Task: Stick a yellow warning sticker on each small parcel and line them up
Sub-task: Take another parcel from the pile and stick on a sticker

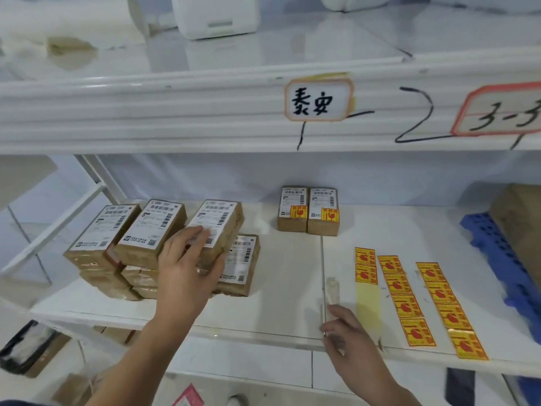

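A pile of small brown parcels [126, 230] with white shipping labels sits at the left of the white shelf [278, 288]. My left hand [187, 265] reaches over the pile, fingers on the label and thumb at the side of the top right parcel [222, 224]. Two parcels [308, 210] bearing yellow stickers stand side by side at the back. Three strips of yellow warning stickers [404, 300] lie at the right of the shelf. My right hand [345, 332] hovers at the shelf's front edge, left of the strips, fingers loose and holding nothing.
A blue plastic pallet [503, 259] and a brown box [521, 218] occupy the far right. The upper shelf beam [175, 112] with handwritten labels hangs overhead. Boxes [35, 347] sit on the floor below left.
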